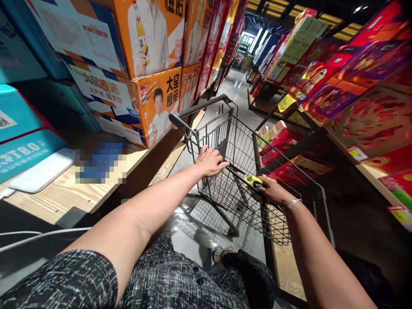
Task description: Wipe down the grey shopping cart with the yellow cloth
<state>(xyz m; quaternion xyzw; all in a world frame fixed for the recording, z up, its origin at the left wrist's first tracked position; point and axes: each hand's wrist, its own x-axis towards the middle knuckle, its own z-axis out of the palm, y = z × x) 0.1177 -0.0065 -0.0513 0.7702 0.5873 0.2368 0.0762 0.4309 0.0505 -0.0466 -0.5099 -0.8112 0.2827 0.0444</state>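
A grey wire shopping cart (pixel 238 141) stands at an angle in front of me, its handlebar at the upper left. My left hand (pixel 210 162) lies over the cart's near top rail, fingers curled over it and thumb along the rail. Further right on the same rail, my right hand (pixel 273 189) is closed on a yellow-green cloth (pixel 252 182) with a dark patch. The cloth lies against the rail, and the fingertips are partly hidden. A bracelet circles my right wrist. Through the wire no goods show clearly inside the basket.
Stacked orange drink cartons (pixel 157 103) stand on a wooden shelf (pixel 96 193) at left, beside teal boxes (pixel 28 146) and a white flat object (pixel 45 169). Red gift boxes (pixel 363 111) fill the right shelves. A grey-floored aisle (pixel 233 79) runs ahead.
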